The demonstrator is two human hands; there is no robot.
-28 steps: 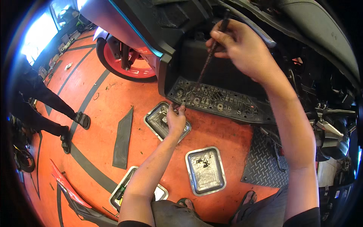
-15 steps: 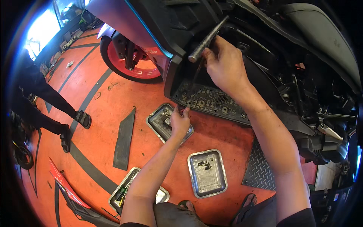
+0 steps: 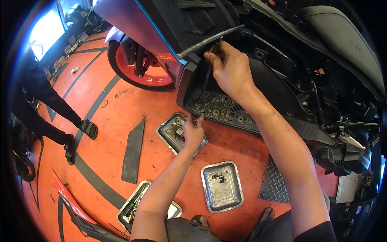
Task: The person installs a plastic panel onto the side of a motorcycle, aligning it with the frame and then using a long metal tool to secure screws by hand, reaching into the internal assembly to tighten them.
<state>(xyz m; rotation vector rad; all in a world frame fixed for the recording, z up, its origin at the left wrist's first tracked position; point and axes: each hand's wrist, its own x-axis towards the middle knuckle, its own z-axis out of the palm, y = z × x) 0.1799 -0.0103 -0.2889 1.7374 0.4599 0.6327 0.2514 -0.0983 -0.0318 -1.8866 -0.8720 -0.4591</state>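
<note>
My right hand point(image 3: 235, 68) grips a T-handle wrench point(image 3: 201, 45) just below its long metal crossbar, at the front of the scooter's step-through. Its thin dark shaft runs down toward the black footboard point(image 3: 225, 109); the tip is hard to make out. At the footboard's near left edge is my left hand point(image 3: 194, 132), its thumb and index finger curled up at the rim. Whatever sits between those fingers is too small to tell. Beneath this hand, a metal tray point(image 3: 166, 133) holds small parts.
Another metal tray point(image 3: 222, 201) contains dark screws, while a third tray point(image 3: 135, 188) holds screwdrivers. A black rubber mat point(image 3: 133, 151) and a red-and-black body panel point(image 3: 76, 201) lie on the orange floor. A person point(image 3: 48, 105) stands at left. The scooter's red front wheel point(image 3: 141, 66) is beyond.
The wrench's crossbar has turned, its near end swinging left and slightly up. My right hand has shifted slightly left with it. The left hand stays at the footboard's edge.
</note>
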